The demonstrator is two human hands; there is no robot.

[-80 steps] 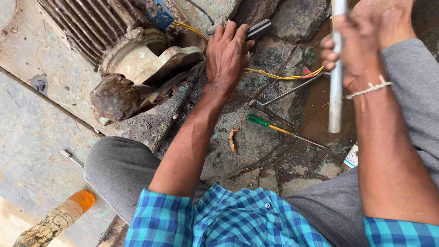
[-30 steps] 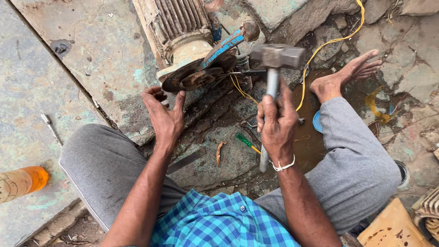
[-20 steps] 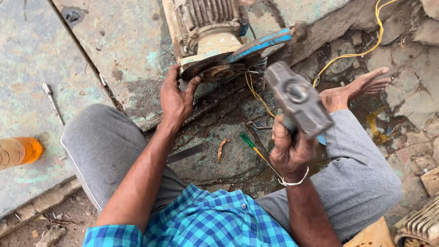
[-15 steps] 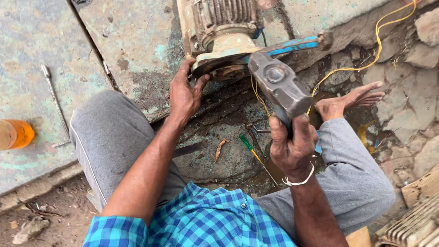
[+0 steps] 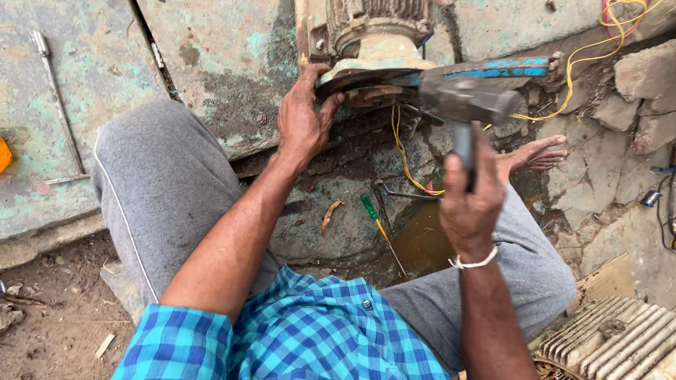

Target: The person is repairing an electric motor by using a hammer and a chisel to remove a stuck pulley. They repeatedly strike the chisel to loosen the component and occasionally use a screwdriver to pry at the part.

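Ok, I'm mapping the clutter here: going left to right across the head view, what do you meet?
Orange thing → long metal rod → left hand → green screwdriver → hammer in the right hand → bare foot → ribbed metal casing.

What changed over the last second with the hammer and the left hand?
The right hand swung the hammer from raised down to the motor's end cover. The left hand moved up from open air to grip that cover's edge. Unchanged: green screwdriver on the ground, grip on the hammer handle.
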